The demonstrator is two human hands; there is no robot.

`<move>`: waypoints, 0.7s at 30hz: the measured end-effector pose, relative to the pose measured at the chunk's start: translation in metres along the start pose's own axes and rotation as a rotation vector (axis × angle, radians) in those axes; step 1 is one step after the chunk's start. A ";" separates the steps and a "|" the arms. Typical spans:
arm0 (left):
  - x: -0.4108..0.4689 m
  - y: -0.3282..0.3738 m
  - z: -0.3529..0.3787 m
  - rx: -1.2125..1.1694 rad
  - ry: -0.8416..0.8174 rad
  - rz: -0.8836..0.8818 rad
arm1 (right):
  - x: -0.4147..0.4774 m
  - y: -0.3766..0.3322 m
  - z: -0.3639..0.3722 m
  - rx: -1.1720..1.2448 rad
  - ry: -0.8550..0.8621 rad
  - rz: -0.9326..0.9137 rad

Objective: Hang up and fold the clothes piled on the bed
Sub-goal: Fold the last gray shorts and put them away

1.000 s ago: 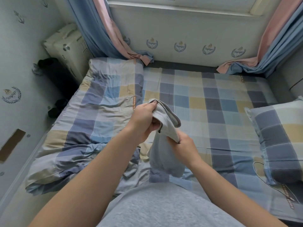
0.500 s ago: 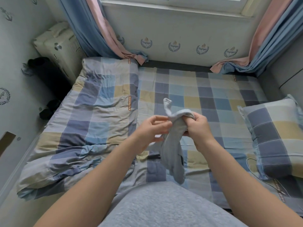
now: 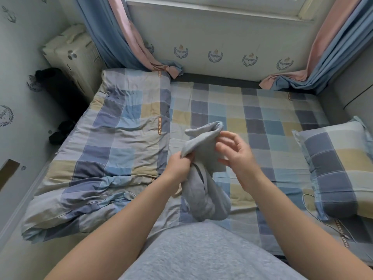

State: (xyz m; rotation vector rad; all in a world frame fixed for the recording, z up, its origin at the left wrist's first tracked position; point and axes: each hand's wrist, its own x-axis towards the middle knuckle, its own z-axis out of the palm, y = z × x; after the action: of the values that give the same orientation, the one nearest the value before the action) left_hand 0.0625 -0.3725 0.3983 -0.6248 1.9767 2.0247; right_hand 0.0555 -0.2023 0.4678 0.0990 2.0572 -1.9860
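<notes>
Left hand (image 3: 179,165) grips the grey garment (image 3: 203,197) over the bed (image 3: 252,110). Right hand (image 3: 236,152), at its 3 o'clock, appears released, though blurred.

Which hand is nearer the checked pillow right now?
Right. The right hand is held up to the left of the pillow, apart from it; the left hand, gripping the grey garment, is farther left.
</notes>
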 end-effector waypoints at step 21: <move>-0.038 0.012 -0.034 0.120 -0.374 0.197 | -0.008 0.012 0.036 -0.026 0.070 0.214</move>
State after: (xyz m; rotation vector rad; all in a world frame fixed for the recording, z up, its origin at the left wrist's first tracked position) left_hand 0.0954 -0.4019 0.4267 -0.0194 1.9688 1.9350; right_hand 0.0713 -0.2358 0.4572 0.3728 2.0194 -1.8495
